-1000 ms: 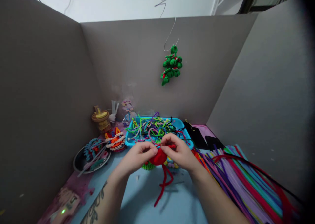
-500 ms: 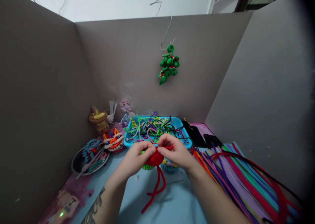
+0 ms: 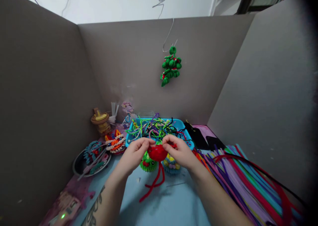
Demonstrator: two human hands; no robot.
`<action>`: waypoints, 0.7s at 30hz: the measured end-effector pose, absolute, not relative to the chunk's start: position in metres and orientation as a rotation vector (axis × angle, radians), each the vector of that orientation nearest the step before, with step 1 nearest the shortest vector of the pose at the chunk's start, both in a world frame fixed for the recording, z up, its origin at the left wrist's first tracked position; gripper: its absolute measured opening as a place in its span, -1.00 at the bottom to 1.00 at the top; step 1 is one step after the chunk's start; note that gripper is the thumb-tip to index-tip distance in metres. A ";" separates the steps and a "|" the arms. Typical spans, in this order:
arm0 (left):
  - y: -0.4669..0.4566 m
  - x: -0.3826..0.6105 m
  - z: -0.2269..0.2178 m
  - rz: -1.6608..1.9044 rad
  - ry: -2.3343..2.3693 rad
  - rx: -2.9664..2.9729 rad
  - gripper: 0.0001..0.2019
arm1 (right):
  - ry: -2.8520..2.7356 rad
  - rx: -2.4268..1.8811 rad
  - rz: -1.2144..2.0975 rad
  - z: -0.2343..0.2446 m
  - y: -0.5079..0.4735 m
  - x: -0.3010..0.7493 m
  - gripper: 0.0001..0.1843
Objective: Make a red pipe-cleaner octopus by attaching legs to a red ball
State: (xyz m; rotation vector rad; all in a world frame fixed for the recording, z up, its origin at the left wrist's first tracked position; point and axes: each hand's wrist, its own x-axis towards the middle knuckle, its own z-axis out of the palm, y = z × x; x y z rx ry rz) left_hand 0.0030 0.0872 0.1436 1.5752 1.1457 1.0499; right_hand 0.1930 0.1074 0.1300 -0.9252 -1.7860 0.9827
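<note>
A rounded red chenille-stem piece [image 3: 158, 152] is held up between my hands, with two loose red stem tails dangling below it. My left hand [image 3: 135, 153] is closed, thumb and fingertips pinching at the upper left edge of the piece. On the other side my right hand [image 3: 180, 152] pinches its upper right, where a short bit of red shows past the fingers. Behind and just below the piece, on the table, sit a fuzzy green figure [image 3: 148, 163] with red spots and a blue fuzzy piece [image 3: 171, 165] with yellow and pink balls.
A blue tray [image 3: 190, 144] of tangled stems stands at the back. Bundled coloured stems [image 3: 244, 183] lie right; a bowl [image 3: 77, 168] with fuzzy pieces and tools is left. A green ornament [image 3: 171, 65] hangs from a wire. Grey panels [image 3: 134, 53] enclose the table [image 3: 159, 212].
My hands have moved slightly apart, the left one more to the left. The red piece shows more fully between them, and its tails have swung a little left.
</note>
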 end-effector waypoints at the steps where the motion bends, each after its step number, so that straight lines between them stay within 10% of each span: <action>1: 0.088 0.001 0.143 1.052 1.141 1.575 -0.68 | -1.767 -0.922 0.994 0.129 0.108 0.193 -0.93; 21: 0.078 0.004 0.151 1.102 1.105 1.676 -0.70 | -1.832 -0.730 0.605 0.132 0.105 0.191 -0.79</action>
